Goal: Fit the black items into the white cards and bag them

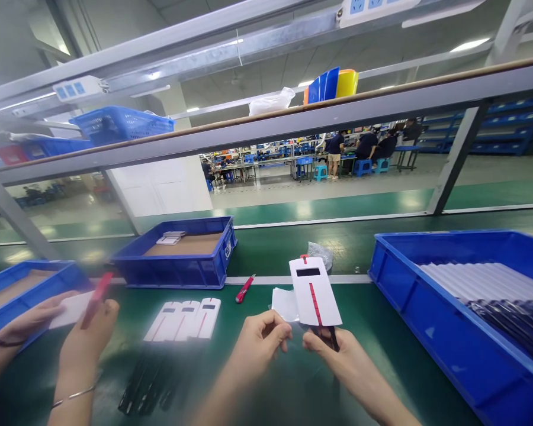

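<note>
My right hand [331, 349] is closed on the lower end of a white flat sleeve [314, 290] with a red stripe and a dark window, held upright above the green bench. A dark thin item pokes out under the sleeve at my fingers. My left hand [261, 343] is pinched just left of the sleeve's lower edge, next to a pale sheet [285, 303]; I cannot make out what it pinches. Three matching white sleeves [184, 319] lie side by side on the bench to the left, with black strips [144, 387] below them.
A co-worker's hands [86, 334] at the left hold a white sleeve and a red strip. Blue bins stand at right [384, 278], back centre [177, 272] and far left [9, 313]. A red cutter [245, 288] and a crumpled plastic bag [320, 254] lie behind.
</note>
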A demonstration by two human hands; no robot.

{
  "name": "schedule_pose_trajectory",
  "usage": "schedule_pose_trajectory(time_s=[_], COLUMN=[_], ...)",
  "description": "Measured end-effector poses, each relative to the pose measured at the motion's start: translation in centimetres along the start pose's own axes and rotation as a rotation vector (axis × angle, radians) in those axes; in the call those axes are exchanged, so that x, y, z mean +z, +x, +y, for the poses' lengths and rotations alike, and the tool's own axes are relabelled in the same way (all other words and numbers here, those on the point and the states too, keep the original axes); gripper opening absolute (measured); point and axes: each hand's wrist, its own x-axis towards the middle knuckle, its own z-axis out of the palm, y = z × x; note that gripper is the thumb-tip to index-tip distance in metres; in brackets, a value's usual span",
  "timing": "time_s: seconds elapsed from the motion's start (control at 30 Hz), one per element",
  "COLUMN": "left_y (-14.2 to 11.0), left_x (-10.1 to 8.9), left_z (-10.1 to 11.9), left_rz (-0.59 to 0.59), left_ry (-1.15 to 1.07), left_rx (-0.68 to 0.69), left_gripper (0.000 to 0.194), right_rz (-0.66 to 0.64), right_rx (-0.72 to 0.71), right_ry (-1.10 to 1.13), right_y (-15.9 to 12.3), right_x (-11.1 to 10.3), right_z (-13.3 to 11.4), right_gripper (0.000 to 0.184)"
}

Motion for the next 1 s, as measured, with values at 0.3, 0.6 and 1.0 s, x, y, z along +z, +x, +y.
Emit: schedule_pose_trajectory(time_s=[0.3, 0.6, 1.0], left_y=[-0.4, -0.4, -0.7], left_x=[0.6, 1.1, 1.1], left_z=[0.2, 0.7, 0.1], left_rz=[-0.015, 0.058, 0.001], left_ry=[0.01, 0.006, -0.09], left_rx=[-0.024, 0.02, -0.064], left_gripper=[0.029, 0.03, 0.024], right_rz=[0.013, -0.008, 0.053], right_rx=[0.002, -0.019, 0.045], right_ry=[-0.016, -0.006, -0.062], right_y=[-0.1, -0.1, -0.7], right_x=[-0.4, 0.0, -0.2], right_z=[-0.5, -0.1, -1.0], right_gripper=[0.041, 0.041, 0.039])
